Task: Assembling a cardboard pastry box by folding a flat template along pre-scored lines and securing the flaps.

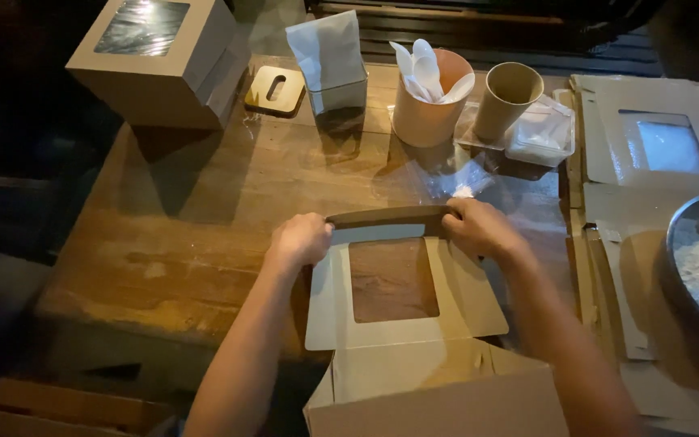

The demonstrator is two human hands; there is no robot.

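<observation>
So the front flap of the windowed lid on the brown cardboard box [414,324] is being creased, and both hands are clamped on it, one at each end. The box sits half-built at the near edge of the worn wooden table [171,235], with the lid laid open and flat away from the body.

Going left to right: the left hand [299,240] is closed over the left end of the flap, thumb tucked under, as far as can be seen. The flap itself is stood up along the far edge of the lid, above the clear square window. The right hand [479,228] is curled round the right end in the same pinch.

To get a clean fold, the pressure probably wants to be kept even at both ends, so the crease is run straight along the scored line and not skewed. The thumbs are best kept off the window film, since it looks easily dented. The lid should likely be held flat to the table while the flap is bent.

A finished windowed cardboard box [159,61] is parked at the far left corner, handy as a reference.
</observation>
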